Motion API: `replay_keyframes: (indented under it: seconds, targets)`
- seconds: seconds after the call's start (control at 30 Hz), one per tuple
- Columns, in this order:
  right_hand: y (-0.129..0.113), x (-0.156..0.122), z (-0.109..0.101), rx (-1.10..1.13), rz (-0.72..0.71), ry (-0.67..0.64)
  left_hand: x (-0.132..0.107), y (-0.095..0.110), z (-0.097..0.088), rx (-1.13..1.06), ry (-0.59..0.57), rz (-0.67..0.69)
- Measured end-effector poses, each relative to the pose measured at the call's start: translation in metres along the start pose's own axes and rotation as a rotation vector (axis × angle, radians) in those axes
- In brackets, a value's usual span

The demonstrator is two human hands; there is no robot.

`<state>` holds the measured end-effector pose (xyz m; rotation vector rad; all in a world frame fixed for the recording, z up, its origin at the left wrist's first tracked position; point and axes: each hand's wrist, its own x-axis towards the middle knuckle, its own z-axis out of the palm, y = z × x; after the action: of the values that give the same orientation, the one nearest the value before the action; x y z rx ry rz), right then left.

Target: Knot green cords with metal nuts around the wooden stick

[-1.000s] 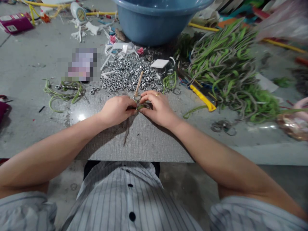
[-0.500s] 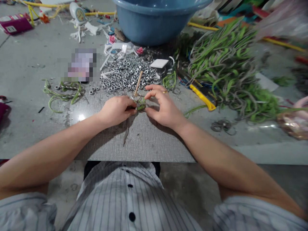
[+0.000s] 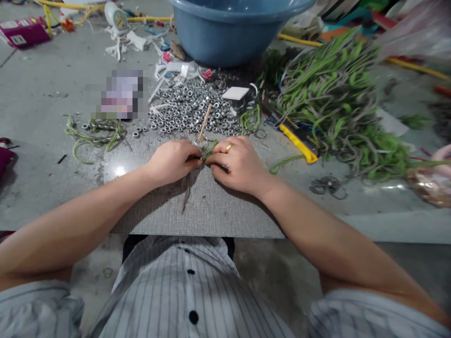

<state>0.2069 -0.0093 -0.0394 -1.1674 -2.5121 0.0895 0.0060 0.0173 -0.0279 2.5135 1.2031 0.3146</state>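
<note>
My left hand [image 3: 172, 160] and my right hand [image 3: 237, 162] meet at the middle of the grey textured board [image 3: 211, 206]. Both pinch a small green cord piece [image 3: 207, 151] between their fingertips, and a metal ring shows at its far end. A thin wooden stick [image 3: 205, 123] stands just beyond the fingers. My right hand wears a gold ring. A pile of silver nuts [image 3: 190, 110] lies right behind the hands.
A blue basin [image 3: 229, 28] stands at the back centre. A big heap of green and grey cords [image 3: 334, 103] fills the right side, with a yellow utility knife [image 3: 298, 143] beside it. Green cords strung with nuts [image 3: 93, 131] lie to the left. Metal rings [image 3: 327, 185] lie at right.
My right hand's fingers, lifted and spread half a second ago, have come back down and closed on the green cord piece. The left hand has stayed in place.
</note>
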Motion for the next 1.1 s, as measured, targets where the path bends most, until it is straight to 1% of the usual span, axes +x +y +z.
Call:
replay_keyframes:
  seconds: [0.13,0.2,0.33,0.43,0.5,0.53,0.67,0.7,0.77,0.9,1.03,1.1]
  targets:
    - [0.004,-0.002,-0.007,0.112,-0.075,-0.076,0.000,-0.001,0.001,0.000,0.035,0.019]
    - [0.006,-0.002,-0.011,0.159,-0.130,-0.117,-0.001,-0.001,0.002,-0.008,0.045,0.003]
    - [0.011,-0.003,-0.016,0.211,-0.232,-0.214,-0.001,0.001,0.002,-0.012,0.047,-0.035]
    - [0.012,-0.003,-0.016,0.226,-0.267,-0.283,-0.002,0.003,0.003,-0.007,0.047,-0.039]
    - [0.011,-0.003,-0.015,0.217,-0.256,-0.295,-0.002,0.004,0.004,-0.004,0.045,-0.057]
    - [0.011,-0.003,-0.014,0.205,-0.231,-0.281,-0.002,0.005,0.004,-0.001,0.046,-0.065]
    - [0.010,-0.003,-0.010,0.124,-0.019,-0.128,-0.002,0.006,0.005,0.026,0.026,-0.075]
    - [0.009,-0.002,-0.009,0.104,0.025,-0.106,-0.002,0.007,0.005,0.034,0.015,-0.081]
    - [0.009,-0.002,-0.007,0.076,0.069,-0.108,-0.002,0.007,0.004,0.050,-0.004,-0.099]
    - [0.008,-0.001,-0.008,0.080,0.051,-0.175,-0.002,0.010,0.002,0.068,-0.016,-0.115]
    - [0.008,-0.003,-0.012,0.128,-0.025,-0.249,-0.002,0.012,0.002,0.066,-0.019,-0.127]
    - [0.010,-0.004,-0.013,0.138,-0.061,-0.264,-0.002,0.012,0.003,0.063,-0.019,-0.131]
